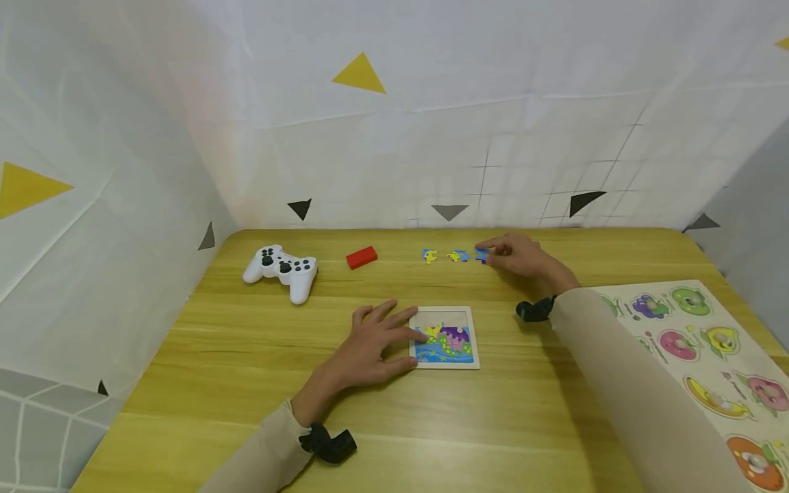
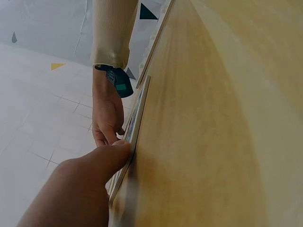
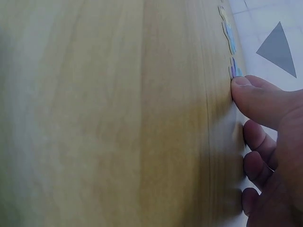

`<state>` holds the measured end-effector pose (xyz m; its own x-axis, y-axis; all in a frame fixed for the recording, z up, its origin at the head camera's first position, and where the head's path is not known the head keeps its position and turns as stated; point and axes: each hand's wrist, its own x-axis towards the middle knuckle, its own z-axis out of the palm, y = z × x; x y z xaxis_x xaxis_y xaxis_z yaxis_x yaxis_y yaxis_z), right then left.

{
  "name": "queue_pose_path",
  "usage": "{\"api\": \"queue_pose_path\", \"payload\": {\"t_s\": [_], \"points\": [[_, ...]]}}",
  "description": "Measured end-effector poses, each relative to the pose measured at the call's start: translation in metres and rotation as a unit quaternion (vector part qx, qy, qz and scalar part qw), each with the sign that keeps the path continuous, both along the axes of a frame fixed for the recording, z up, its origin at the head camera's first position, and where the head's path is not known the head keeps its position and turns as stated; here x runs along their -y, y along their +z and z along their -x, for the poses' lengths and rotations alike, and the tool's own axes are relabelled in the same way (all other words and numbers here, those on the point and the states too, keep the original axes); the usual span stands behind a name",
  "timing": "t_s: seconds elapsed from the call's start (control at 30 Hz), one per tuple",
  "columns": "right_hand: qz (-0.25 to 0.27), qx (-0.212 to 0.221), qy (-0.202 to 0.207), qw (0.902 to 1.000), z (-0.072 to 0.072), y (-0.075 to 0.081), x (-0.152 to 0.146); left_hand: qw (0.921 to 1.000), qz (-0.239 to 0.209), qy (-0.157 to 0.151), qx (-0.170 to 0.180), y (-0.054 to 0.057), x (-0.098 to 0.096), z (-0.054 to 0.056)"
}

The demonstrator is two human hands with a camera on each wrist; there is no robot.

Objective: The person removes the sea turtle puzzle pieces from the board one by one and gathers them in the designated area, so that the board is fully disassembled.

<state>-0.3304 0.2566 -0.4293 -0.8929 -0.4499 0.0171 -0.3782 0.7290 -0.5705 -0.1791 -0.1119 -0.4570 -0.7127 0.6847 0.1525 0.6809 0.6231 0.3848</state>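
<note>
Up at the far side of the table [image 1: 246,411], the right hand [image 1: 520,255] pinches the rightmost piece [image 1: 481,256] between thumb and forefinger, with the two other pieces [image 1: 457,256] in a row just to its left! Nearer the middle sits the tray [image 1: 446,366], partly filled with a colourful picture, and the left hand [image 1: 376,346] rests at its left edge, fingers spread and relaxed, a fingertip on the picture. Far left, a red block [image 1: 361,257] and a white controller [image 1: 282,270]; right, a fruit board [image 1: 696,366] under the sleeve.
</note>
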Motion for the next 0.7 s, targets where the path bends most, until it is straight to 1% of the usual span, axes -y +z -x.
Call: {"api": "queue_pose_path", "payload": {"t_s": [0.2, 0.3, 0.43, 0.53, 0.7], "points": [[0.004, -0.014, 0.014, 0.9998, 0.001, -0.002, -0.001, 1.0, -0.002, -0.001, -0.006, -0.001, 0.0, 0.0], [0.015, -0.005, 0.013, 0.9998, 0.001, -0.003, -0.003, 0.9999, -0.004, -0.001, -0.01, -0.001, 0.0, 0.0], [0.038, 0.029, -0.007, 0.9988, -0.002, -0.003, -0.005, 0.9999, -0.007, -0.003, -0.009, -0.002, -0.001, -0.001], [0.049, 0.046, -0.027, 0.9974, -0.006, -0.001, -0.006, 0.9999, -0.011, -0.003, -0.01, -0.002, -0.001, -0.001], [0.074, 0.043, -0.057, 0.9947, -0.014, 0.002, -0.003, 0.9997, -0.019, -0.004, -0.012, -0.001, 0.0, 0.0]]}}
